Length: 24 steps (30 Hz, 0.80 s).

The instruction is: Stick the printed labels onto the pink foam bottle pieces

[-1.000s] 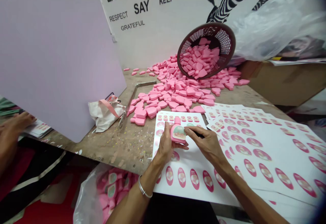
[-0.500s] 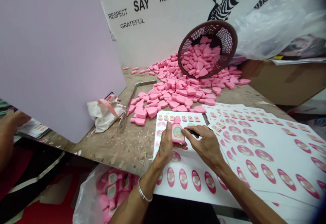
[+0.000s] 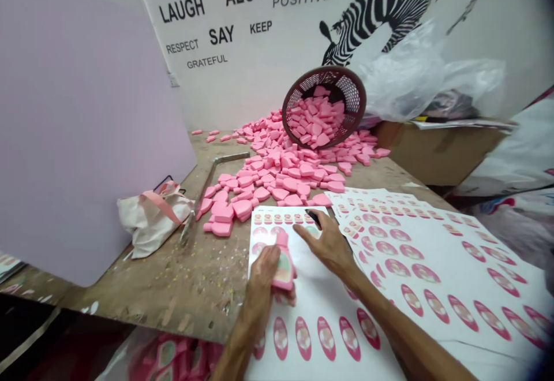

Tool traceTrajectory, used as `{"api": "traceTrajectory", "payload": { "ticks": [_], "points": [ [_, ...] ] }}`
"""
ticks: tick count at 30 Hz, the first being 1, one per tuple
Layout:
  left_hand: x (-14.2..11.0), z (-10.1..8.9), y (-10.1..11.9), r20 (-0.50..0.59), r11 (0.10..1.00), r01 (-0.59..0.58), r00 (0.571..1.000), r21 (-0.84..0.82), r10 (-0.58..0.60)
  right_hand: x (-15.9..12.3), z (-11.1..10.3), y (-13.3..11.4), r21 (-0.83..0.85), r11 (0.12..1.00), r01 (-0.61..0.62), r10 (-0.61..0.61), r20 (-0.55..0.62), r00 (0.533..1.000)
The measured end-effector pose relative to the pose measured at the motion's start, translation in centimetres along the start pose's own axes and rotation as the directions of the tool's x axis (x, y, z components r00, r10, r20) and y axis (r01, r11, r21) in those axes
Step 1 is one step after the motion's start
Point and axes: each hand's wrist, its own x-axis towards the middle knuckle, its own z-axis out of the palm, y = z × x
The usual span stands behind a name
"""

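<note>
My left hand (image 3: 263, 268) is closed around a small pink bottle-shaped piece (image 3: 284, 262) with a pale green label on its front, tilted slightly with its neck away from me. It hovers above a white sticker sheet (image 3: 320, 340) printed with pink ovals and small labels. My right hand (image 3: 326, 245) is over the far part of this sheet, thumb and fingers around a slim black tool (image 3: 312, 216) whose kind I cannot make out. Its fingertips are close to a green label (image 3: 312, 231) on the sheet.
Loose pink pieces (image 3: 289, 185) are heaped behind the sheet, spilling from a tipped brown basket (image 3: 361, 101). More sticker sheets (image 3: 433, 271) lie right. A metal frame (image 3: 208, 182), a white cloth bag (image 3: 145, 222) and a lilac panel (image 3: 86, 138) are left. Labelled pieces fill a plastic bag (image 3: 119, 363) below.
The right hand has left the labelled pink piece and moved up over the sheet. My left hand has lowered the piece toward me and left. The camera view has shifted; the other person's arm is gone.
</note>
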Motion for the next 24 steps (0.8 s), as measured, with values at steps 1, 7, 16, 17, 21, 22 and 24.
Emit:
{"api": "traceTrajectory", "payload": {
  "ticks": [1, 7, 16, 17, 21, 22, 24],
  "points": [
    [0.2, -1.4, 0.1, -0.049, 0.992, -0.055, 0.997, 0.114, 0.061, 1.4, -0.4, 1.6, -0.097, 0.995, -0.003, 0.006, 0.032, 0.999],
    [3.8, -11.2, 0.8, -0.256, 0.563, -0.023, 0.875, 0.826, 0.411, 10.4, -2.6, 9.1, -0.355, 0.932, 0.075, -0.002, 0.203, 0.979],
    [3.9, -6.2, 3.4, -0.041, 0.523, -0.339, 0.809, 0.782, 0.587, 13.7, -3.8, 10.3, -0.448, 0.894, -0.01, 0.116, 0.21, 0.971],
    [4.1, -4.6, 3.3, -0.023, 0.626, -0.334, 0.871, 0.705, 0.491, 12.9, -4.2, 10.1, -0.457, 0.889, -0.043, 0.13, 0.161, 0.978],
    [5.6, 1.8, 1.5, 0.073, 0.855, -0.266, 0.963, 0.445, 0.261, 7.2, -4.7, 7.3, -0.308, 0.942, -0.133, 0.145, 0.015, 0.989],
    [5.9, 3.1, 0.8, 0.097, 0.881, -0.258, 0.966, 0.397, 0.239, 5.5, -4.3, 6.4, -0.223, 0.967, -0.123, 0.133, 0.03, 0.991],
    [6.4, 5.2, -0.4, 0.125, 0.914, -0.236, 0.971, 0.331, 0.205, 2.3, -3.4, 4.5, -0.043, 0.996, -0.073, 0.077, 0.082, 0.994]
  ]
}}
